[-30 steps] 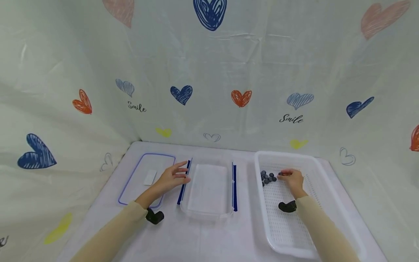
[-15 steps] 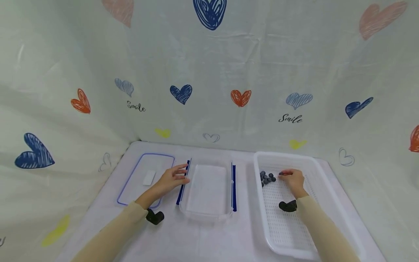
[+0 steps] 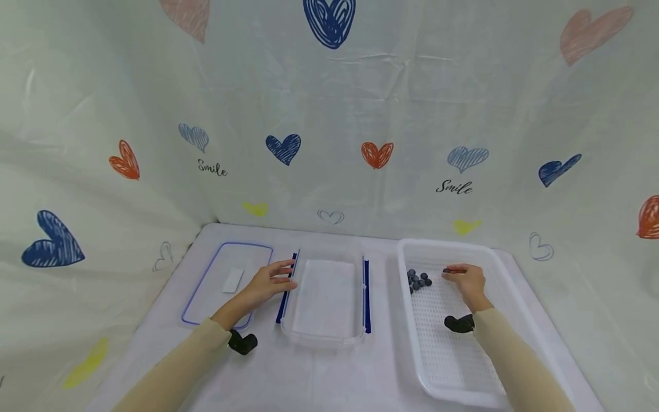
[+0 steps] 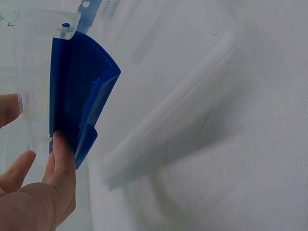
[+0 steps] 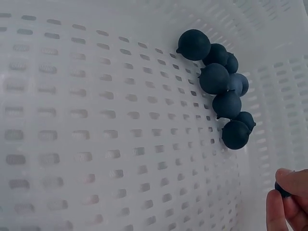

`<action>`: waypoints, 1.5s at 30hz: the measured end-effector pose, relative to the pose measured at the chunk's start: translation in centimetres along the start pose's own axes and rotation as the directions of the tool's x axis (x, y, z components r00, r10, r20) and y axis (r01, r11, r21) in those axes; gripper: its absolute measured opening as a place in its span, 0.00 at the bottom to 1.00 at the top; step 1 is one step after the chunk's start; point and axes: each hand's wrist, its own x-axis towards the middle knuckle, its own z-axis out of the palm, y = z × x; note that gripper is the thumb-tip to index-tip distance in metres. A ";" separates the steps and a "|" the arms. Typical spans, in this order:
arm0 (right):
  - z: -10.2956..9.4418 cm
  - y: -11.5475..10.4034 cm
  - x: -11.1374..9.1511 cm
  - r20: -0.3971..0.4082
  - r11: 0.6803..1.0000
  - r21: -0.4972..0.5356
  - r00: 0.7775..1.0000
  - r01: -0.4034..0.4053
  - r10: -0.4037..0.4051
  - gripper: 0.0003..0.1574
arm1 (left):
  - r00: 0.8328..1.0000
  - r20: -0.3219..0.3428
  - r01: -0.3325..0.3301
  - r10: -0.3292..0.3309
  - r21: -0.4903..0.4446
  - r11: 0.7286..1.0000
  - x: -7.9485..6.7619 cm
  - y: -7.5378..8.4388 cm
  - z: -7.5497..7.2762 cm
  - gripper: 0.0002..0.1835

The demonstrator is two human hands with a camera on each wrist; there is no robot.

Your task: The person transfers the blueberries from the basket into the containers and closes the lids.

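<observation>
My right hand (image 3: 467, 282) pinches a dark blueberry (image 5: 280, 189) between thumb and fingers, above the white perforated basket (image 3: 427, 366). Beside that hand, several blueberries (image 5: 227, 104) lie clustered against the basket's left wall. My left hand (image 3: 269, 284) is at the left side of a clear food container (image 3: 329, 337), its fingers spread and fairly straight. In the left wrist view, a fingertip touches the container's blue side latch (image 4: 82, 91), which hangs folded outward, and other fingertips are at the clear wall.
The container's clear lid (image 3: 213, 286) with a blue seal lies left of it, with a small white rectangle (image 3: 233, 280) on it. A second blue latch (image 3: 367, 297) stands out at the container's right side. Behind the white table rises a curtain (image 3: 329, 114) printed with hearts.
My right hand has shifted slightly to the right, away from the clustered blueberries, still pinching the blueberry. The left hand stays at the container's side.
</observation>
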 end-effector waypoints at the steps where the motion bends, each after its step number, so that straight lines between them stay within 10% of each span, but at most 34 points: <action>1: -0.1 0.0 0.0 0.001 1.000 0.001 1.000 0.000 0.000 0.21 | 1.000 0.001 -0.001 0.001 -0.002 1.000 0.0 0.0 0.0 0.35; 45: -2.4 -6.3 -1.9 0.125 0.990 0.073 0.984 0.122 -0.130 0.23 | 1.000 0.003 -0.009 0.009 -0.002 1.000 0.2 -0.2 0.1 0.34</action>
